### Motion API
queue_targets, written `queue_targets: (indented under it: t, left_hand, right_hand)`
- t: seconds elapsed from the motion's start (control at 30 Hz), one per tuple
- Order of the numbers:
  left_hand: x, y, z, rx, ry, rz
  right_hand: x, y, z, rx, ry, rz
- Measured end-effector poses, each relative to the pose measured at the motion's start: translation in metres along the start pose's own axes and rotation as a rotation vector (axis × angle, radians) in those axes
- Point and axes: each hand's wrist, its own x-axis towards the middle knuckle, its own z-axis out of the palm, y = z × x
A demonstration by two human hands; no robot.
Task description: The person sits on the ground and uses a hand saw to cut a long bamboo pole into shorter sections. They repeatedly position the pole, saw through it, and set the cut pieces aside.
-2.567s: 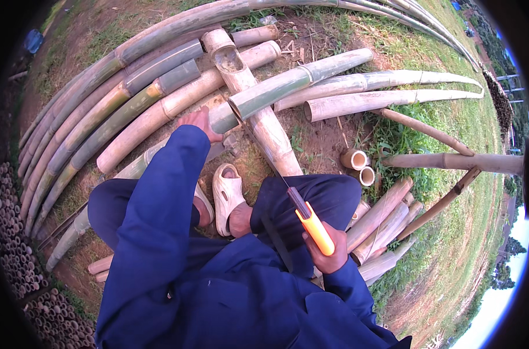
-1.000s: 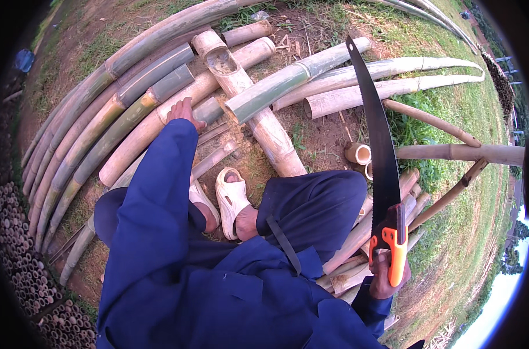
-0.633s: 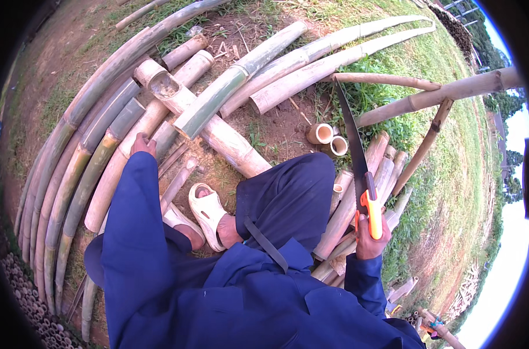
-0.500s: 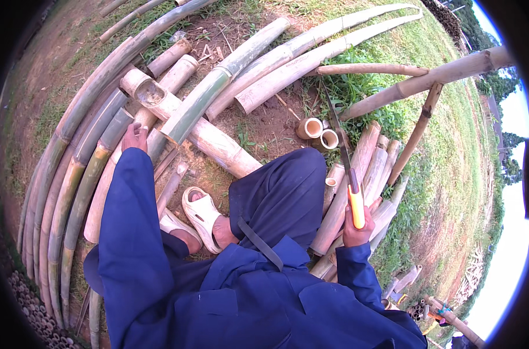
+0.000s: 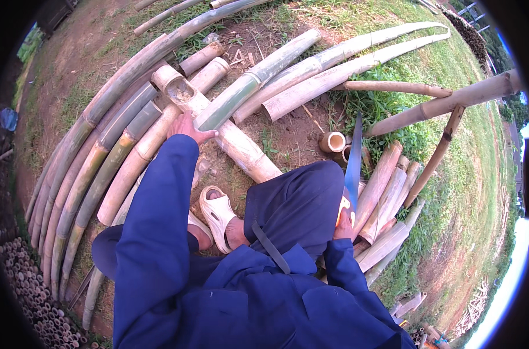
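Since the frame half a second earlier, the left hand [image 5: 189,128] had moved from the bamboo at the left to the lower end of the green bamboo section [image 5: 235,99], and the saw [image 5: 353,166] had come in close beside the right knee [image 5: 317,180]. The right hand [image 5: 345,225] was closed around the saw's orange and pale-yellow handle; the long, tapering blade pointed away from the body, its flat side showing a bluish sheen. The left hand lay with its thumb spread away from the fingers; whether it gripped the bamboo could not be made out.

The green bamboo section rested crosswise on a pale, notched log [image 5: 247,152]. It was smooth and green at its near half, whitish-grey toward the far end, with a raised node ring between.

The setting was outdoors, on reddish-brown soil [image 5: 288,136] patched with grass [image 5: 450,244]. Long bamboo poles [image 5: 96,148] lay side by side at the left; cut pieces [image 5: 381,192] were piled at the right, near a short hollow tube [image 5: 333,142] and a pole frame [image 5: 444,106].
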Motion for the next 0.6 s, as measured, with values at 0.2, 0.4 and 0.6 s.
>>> queue_targets:
  t: [0.2, 0.4, 0.6]
  left_hand:
    - [-0.001, 0.007, 0.003, 0.053, -0.079, -0.041]
    - [0.000, -0.078, -0.081, -0.040, -0.083, -0.044]
    - [-0.061, -0.187, -0.194, 0.141, -0.013, -0.086]
  right_hand:
    - [-0.005, 0.028, 0.030, 0.206, -0.408, 0.081]
    - [0.008, 0.012, -0.018, 0.459, -0.257, 0.241]
    - [0.069, -0.024, -0.057, 0.704, 0.187, 0.327]
